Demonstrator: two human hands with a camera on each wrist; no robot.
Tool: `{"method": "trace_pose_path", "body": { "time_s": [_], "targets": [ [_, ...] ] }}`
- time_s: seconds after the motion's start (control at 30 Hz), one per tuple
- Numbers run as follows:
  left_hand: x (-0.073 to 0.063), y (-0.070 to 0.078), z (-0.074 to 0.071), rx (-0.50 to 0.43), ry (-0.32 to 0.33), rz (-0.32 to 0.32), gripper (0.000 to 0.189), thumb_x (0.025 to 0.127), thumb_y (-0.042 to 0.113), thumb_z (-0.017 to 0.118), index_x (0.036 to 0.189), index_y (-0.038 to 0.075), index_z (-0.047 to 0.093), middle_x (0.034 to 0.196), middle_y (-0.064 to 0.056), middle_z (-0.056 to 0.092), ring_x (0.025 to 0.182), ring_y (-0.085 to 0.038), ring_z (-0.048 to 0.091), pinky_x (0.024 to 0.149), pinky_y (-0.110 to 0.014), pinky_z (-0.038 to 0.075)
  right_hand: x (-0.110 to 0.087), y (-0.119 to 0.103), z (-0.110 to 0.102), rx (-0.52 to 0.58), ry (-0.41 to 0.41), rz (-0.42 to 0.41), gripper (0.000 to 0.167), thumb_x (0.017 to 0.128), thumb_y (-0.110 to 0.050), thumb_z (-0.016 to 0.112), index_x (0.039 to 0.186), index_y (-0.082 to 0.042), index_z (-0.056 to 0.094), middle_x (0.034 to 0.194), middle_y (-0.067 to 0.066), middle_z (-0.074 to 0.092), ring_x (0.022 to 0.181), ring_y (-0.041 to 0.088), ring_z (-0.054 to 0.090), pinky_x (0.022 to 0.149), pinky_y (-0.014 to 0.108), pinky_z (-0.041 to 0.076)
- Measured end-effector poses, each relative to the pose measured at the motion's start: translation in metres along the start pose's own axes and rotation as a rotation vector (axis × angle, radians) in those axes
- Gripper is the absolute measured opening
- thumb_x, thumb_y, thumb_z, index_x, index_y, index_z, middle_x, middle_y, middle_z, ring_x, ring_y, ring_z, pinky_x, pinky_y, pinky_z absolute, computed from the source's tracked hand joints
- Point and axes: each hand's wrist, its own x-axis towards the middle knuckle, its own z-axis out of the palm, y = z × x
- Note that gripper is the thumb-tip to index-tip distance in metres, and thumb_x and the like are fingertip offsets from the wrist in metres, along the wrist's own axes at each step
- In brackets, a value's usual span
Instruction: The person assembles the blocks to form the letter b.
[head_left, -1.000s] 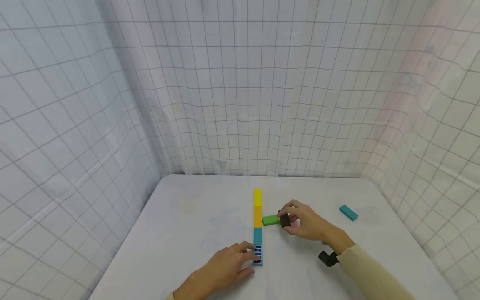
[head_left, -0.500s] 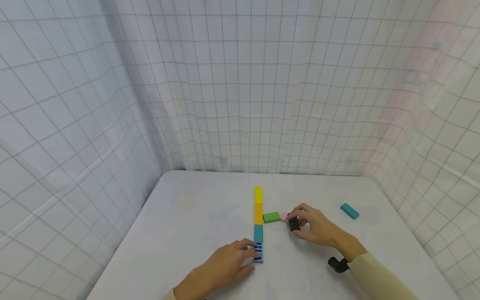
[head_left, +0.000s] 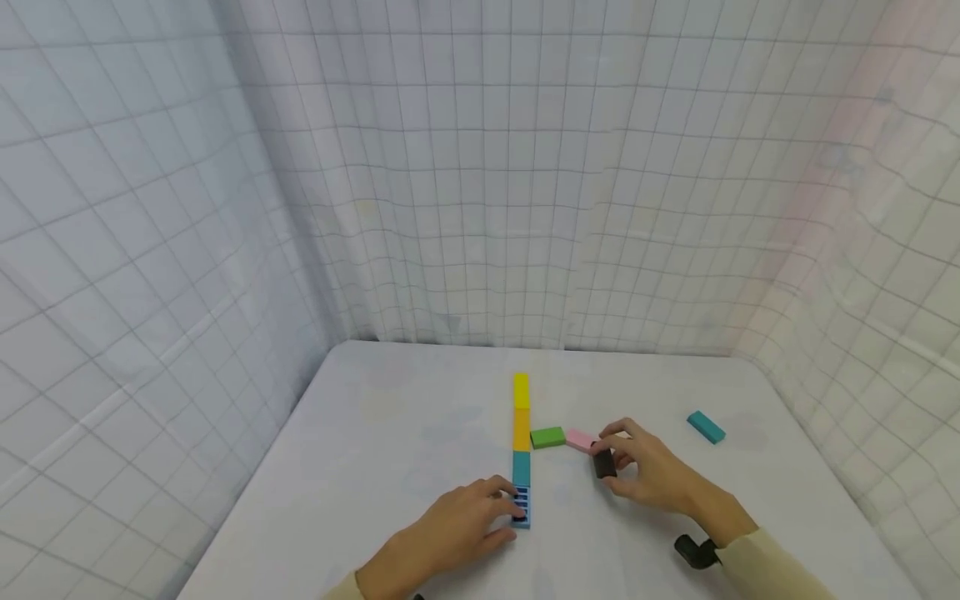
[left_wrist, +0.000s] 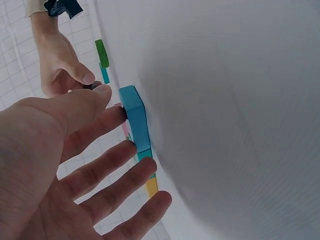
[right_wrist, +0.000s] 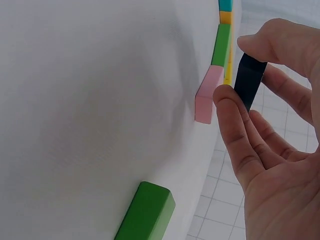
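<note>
My right hand point(head_left: 652, 471) pinches a black block point(head_left: 604, 463) between thumb and fingers, tilted, just over the near end of a pink block point(head_left: 580, 440). In the right wrist view the black block point(right_wrist: 250, 80) shows clear of the pink one point(right_wrist: 206, 97). My left hand point(head_left: 457, 525) rests its fingertips on a light blue block point(head_left: 526, 503) with a slotted top, its fingers relaxed. That block ends a straight row of teal point(head_left: 521, 468), orange point(head_left: 521, 429) and yellow point(head_left: 521, 390) blocks. A green block point(head_left: 548, 437) branches right from the row towards the pink block.
A loose teal block point(head_left: 707, 427) lies at the right of the white table point(head_left: 375, 433). A darker green block point(right_wrist: 150, 210) shows in the right wrist view, hidden by the right arm in the head view. Grid-patterned curtains point(head_left: 465, 208) stand round the table.
My right hand has carried the black block to the right and towards me, away from the green block, uncovering the pink block. My left hand stays at the light blue block.
</note>
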Motion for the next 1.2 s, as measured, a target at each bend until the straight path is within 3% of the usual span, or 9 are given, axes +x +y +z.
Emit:
{"method": "trace_pose_path", "body": {
  "time_s": [0.33, 0.6, 0.97, 1.2],
  "targets": [
    [0.005, 0.002, 0.003, 0.000, -0.001, -0.009, 0.026, 0.110, 0.041, 0.083, 0.136, 0.039, 0.086, 0.160, 0.008, 0.069, 0.132, -0.012, 0.073, 0.108, -0.040, 0.069, -0.013, 0.001, 0.002, 0.044, -0.039, 0.053, 0.039, 0.098, -0.016, 0.095, 0.134, -0.020, 0.082, 0.141, 0.009, 0.062, 0.102, 0.003, 0.072, 0.090, 0.025, 0.068],
    [0.004, 0.001, 0.000, -0.012, -0.016, -0.040, 0.027, 0.110, 0.041, 0.083, 0.137, 0.040, 0.085, 0.163, 0.008, 0.070, 0.139, -0.016, 0.072, 0.112, -0.046, 0.068, -0.013, 0.002, 0.007, 0.045, -0.025, 0.021, 0.042, 0.097, -0.018, 0.097, 0.135, -0.017, 0.079, 0.136, 0.008, 0.065, 0.098, 0.000, 0.067, 0.087, 0.024, 0.065],
    [0.003, 0.002, 0.007, -0.042, -0.056, -0.072, 0.027, 0.110, 0.043, 0.082, 0.138, 0.043, 0.084, 0.162, 0.012, 0.069, 0.137, -0.012, 0.071, 0.112, -0.045, 0.068, -0.019, 0.006, 0.012, 0.038, -0.036, 0.037, 0.039, 0.095, -0.019, 0.099, 0.126, -0.018, 0.075, 0.129, 0.003, 0.066, 0.095, 0.000, 0.065, 0.083, 0.024, 0.062],
    [0.005, 0.002, 0.003, -0.054, -0.061, -0.096, 0.029, 0.111, 0.045, 0.081, 0.140, 0.043, 0.083, 0.163, 0.013, 0.068, 0.141, -0.013, 0.070, 0.116, -0.050, 0.067, -0.016, 0.009, 0.012, 0.013, -0.013, 0.012, 0.038, 0.094, -0.017, 0.099, 0.123, -0.017, 0.076, 0.127, 0.003, 0.066, 0.094, -0.001, 0.065, 0.081, 0.023, 0.062]
  ]
}}
